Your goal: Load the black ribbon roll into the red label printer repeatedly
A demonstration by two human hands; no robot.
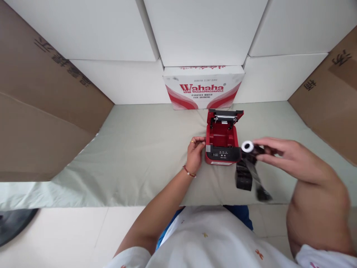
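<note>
A red and black receipt printer (223, 152) stands on the cloth with its lid (225, 116) raised and its red inner bay bare. My left hand (195, 153) is at the printer's left side, its bent fingers pressed together against the wall. In the air just off the printer's right front corner, my right hand (279, 152) pinches a small roll (247, 146) with a white end and a dark hole. A loose dark, shiny strip (258, 182) hangs below the roll, blurred. Beside it is a black, curved, glossy piece (243, 176); whether the two are joined I cannot tell.
Pale green cloth (134, 149) covers the table, its front edge close to my body. Behind the printer stands a white and red Wahaha carton (205, 89), with white boxes (206, 29) stacked around it. Brown cardboard walls (50, 111) flank the left and right sides.
</note>
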